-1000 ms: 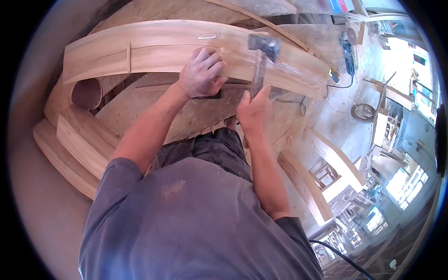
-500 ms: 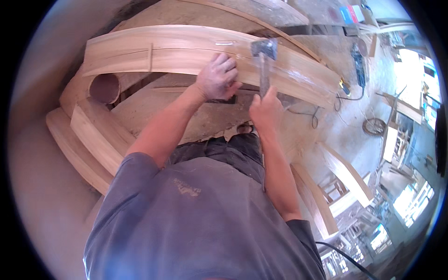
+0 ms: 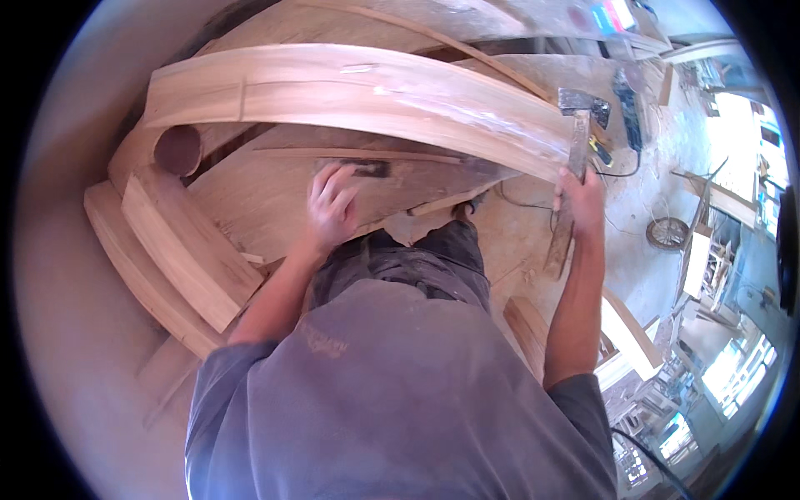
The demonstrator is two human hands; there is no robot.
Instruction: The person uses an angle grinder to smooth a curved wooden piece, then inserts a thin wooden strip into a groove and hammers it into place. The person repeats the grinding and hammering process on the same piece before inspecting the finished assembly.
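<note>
Nearest, the left hand (image 3: 335, 204) is over the near edge of the table (image 3: 275, 200), its fingers half-curled and loose, with nothing seen in them; whether they touch the dark block (image 3: 372, 169) just beyond, I cannot tell. To the right, past that edge, the right hand (image 3: 581, 200) has its fingers clenched round the handle of the hatchet (image 3: 577, 137), whose head points away from the body, by the right end of the curved board (image 3: 308, 87). A slack grip could let the handle twist, and the blade might then nick the wood. Past the block lies a strip (image 3: 417, 157), and beyond it the board runs lengthwise along the table, its left end by a round log (image 3: 178, 150); as no clamp shows, a blow near one end could rock or slide it. Farther, beyond its right end, a wide swing might catch the yellow-handled tool (image 3: 599, 152) or the grinder (image 3: 627, 108)
</note>
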